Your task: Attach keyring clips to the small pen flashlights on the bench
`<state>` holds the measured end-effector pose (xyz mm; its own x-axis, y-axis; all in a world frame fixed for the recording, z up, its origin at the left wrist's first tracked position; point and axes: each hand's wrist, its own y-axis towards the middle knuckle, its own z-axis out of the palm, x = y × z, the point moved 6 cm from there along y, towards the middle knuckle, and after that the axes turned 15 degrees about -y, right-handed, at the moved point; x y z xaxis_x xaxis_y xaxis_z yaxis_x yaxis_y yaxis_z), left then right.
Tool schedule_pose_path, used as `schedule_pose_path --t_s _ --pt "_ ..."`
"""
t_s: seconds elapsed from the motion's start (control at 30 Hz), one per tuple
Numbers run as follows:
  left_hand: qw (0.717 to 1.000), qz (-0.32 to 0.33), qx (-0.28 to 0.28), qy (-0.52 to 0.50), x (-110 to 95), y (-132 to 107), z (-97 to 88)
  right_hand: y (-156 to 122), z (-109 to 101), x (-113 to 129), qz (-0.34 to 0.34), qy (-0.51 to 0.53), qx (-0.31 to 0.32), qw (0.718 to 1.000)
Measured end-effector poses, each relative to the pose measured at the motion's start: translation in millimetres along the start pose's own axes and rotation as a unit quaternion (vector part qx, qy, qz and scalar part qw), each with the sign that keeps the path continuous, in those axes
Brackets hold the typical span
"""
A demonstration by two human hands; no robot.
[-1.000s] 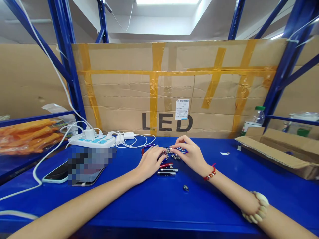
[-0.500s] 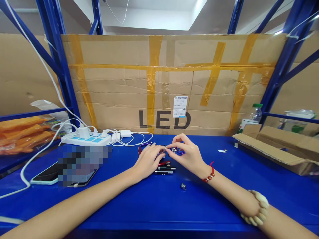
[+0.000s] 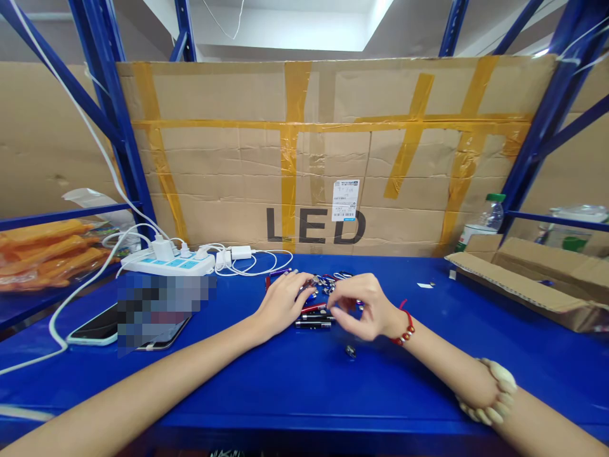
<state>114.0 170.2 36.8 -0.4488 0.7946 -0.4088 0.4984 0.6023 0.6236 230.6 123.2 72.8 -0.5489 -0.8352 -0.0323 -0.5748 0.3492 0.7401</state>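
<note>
My left hand [image 3: 284,298] is low over the table's middle, its fingers curled around something small and shiny that they mostly hide. My right hand [image 3: 361,308] is just to the right, with thumb and forefinger bent close together; anything between them is too small and blurred to make out. Small silver metal parts [image 3: 326,284] lie in a cluster behind and between the hands. A red pen-like cylinder [image 3: 314,308] and black pen-like cylinders [image 3: 313,324] with silver bands lie below my left fingertips. Nearer to me, a small dark shiny metal piece [image 3: 351,351] lies alone.
On the left stand a white power strip [image 3: 166,263] with plugged-in chargers and cables, and a phone [image 3: 95,327] beside a blurred-out area. An open cardboard box [image 3: 518,285] and a green-capped bottle [image 3: 490,216] are at right. A large cardboard sheet [image 3: 228,165] walls the back.
My right hand has drawn away from my left fingertips, down and slightly right, its fingers curling more. My left hand has stayed near its place. The metal parts behind are more exposed.
</note>
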Motion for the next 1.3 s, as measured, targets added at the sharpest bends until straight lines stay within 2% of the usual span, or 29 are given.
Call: schedule_pose_path --t_s 0.1,0.17,0.27,0.4,0.67,1.07,1.3 --pt "1.000 -0.015 0.003 -0.002 0.2 0.1 -0.2 -3.3 11.5 15.0 -0.034 0.059 0.102 0.992" --pt "1.000 -0.023 0.005 -0.002 1.1 0.0 0.1 -6.4 20.1 24.5 -0.047 0.062 0.153 0.985" --pt "1.000 -0.025 -0.001 0.003 3.5 -0.2 0.5 -10.2 30.0 33.8 -0.061 0.033 0.195 0.978" --pt "1.000 -0.026 -0.002 0.004 6.2 -0.3 1.8 -13.5 38.5 32.1 -0.055 -0.010 0.224 0.973" --pt "0.999 -0.034 0.002 -0.006 2.6 0.5 0.7 -14.4 43.4 18.8 -0.057 -0.081 0.196 0.976" --pt "0.999 -0.034 0.023 0.026 2.5 0.4 4.2 -9.6 38.1 12.9 -0.046 -0.073 0.143 0.986" --pt "0.999 -0.024 0.030 0.026 0.8 -0.7 3.2 -9.0 35.1 9.7 -0.041 -0.101 0.111 0.988"
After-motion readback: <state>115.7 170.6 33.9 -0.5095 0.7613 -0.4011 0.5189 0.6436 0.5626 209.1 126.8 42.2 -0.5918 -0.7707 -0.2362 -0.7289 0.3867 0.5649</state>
